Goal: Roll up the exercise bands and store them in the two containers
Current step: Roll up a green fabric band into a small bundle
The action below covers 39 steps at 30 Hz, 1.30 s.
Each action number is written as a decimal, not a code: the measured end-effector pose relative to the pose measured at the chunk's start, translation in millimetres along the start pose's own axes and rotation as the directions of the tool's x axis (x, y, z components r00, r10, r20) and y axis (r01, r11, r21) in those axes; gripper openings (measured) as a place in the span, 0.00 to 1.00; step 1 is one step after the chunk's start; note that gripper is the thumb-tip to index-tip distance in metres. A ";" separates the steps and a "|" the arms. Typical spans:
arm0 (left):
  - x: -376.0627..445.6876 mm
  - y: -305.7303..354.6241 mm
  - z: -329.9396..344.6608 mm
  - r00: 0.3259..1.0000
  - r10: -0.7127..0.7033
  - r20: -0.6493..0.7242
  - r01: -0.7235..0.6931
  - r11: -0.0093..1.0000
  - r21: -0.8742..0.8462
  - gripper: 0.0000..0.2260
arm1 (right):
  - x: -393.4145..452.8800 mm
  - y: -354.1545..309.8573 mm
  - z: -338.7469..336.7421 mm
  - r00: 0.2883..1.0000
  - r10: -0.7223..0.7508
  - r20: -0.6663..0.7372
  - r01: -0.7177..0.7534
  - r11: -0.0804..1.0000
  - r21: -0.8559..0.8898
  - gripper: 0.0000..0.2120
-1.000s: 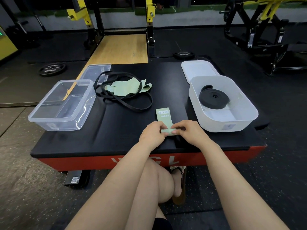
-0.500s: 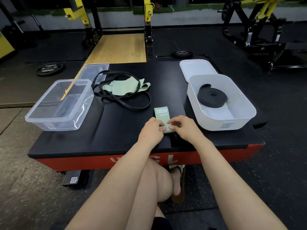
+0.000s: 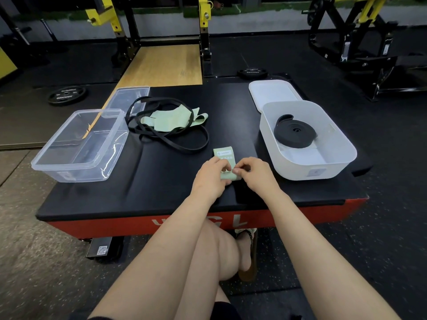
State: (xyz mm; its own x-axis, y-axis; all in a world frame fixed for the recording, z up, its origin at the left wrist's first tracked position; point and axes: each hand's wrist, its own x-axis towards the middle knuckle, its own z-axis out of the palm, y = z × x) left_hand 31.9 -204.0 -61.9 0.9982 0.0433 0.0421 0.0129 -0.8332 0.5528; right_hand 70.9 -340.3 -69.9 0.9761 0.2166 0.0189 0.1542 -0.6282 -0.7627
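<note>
Fingers (image 3: pixel 227 168) of both hands pinching the near, rolled end of a pale green flat exercise band (image 3: pixel 223 154) at the front of the tabletop!

Black padded tabletop (image 3: pixel 161 181) with a red front edge carries it all. White opaque plastic container (image 3: pixel 307 167) sits on the right, a coiled black rubber band (image 3: pixel 294 133) lying inside, its white lid (image 3: pixel 273 93) flat just behind. Clear rectangular plastic container (image 3: pixel 80 146) stands on the left, its clear lid (image 3: pixel 129 98) just behind it. Between the containers, a loose black loop band (image 3: pixel 171 140) tangles with a crumpled light green band (image 3: pixel 173 117). Left hand (image 3: pixel 211 179) curls on the roll's left side, right hand (image 3: pixel 251 175) grips the right side, thumb and forefinger meeting on it; the unrolled printed end lies flat just beyond the hands.
</note>
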 end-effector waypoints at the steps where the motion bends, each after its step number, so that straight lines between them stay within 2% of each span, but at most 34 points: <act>1: 0.5 -0.3 -0.1 1.000 -0.010 -0.007 0.010 1.000 -0.023 0.10 | -0.9 0.5 1.4 1.000 -0.003 -0.027 0.003 1.000 0.012 0.02; 6: 4.0 -1.3 1.2 0.997 -0.066 -0.033 0.063 0.995 -0.073 0.06 | -10.0 7.3 6.1 0.990 -0.109 -0.090 0.113 0.993 0.030 0.04; 10: 7.1 -3.9 2.5 0.996 -0.085 -0.035 0.081 0.991 -0.106 0.08 | -13.0 13.6 6.0 0.986 -0.161 -0.052 0.160 0.987 -0.029 0.12; 16: 8.3 -5.4 0.7 0.996 -0.080 -0.033 0.078 0.994 -0.081 0.12 | -2.5 7.0 3.1 0.993 -0.117 -0.024 0.116 0.992 -0.050 0.12; 21: 7.6 -8.8 -1.2 0.995 -0.076 -0.064 0.070 0.994 -0.083 0.10 | 6.0 4.2 1.7 0.996 -0.089 -0.003 0.088 0.993 -0.078 0.12; 25: 9.2 -7.4 -0.8 0.989 -0.134 -0.063 0.123 0.980 -0.157 0.08 | 10.4 3.5 3.1 0.998 -0.070 0.004 0.070 0.992 -0.104 0.13; 32: 16.1 -8.2 -2.9 0.983 -0.181 -0.012 0.176 0.966 -0.190 0.09 | -1.8 7.1 13.8 0.980 -0.158 -0.120 0.148 0.985 -0.093 0.09; 39: 30.2 -8.5 -8.4 0.977 -0.205 0.062 0.212 0.968 -0.131 0.10 | 4.5 5.7 11.3 0.985 -0.167 -0.052 0.158 0.977 -0.141 0.13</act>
State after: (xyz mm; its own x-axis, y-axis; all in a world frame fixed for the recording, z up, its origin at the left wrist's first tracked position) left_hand 61.5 -190.9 -58.3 0.9759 0.1796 -0.1237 0.2163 -0.7253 0.6536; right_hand 74.4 -334.5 -81.4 0.9433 0.2793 0.1794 0.3266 -0.6847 -0.6515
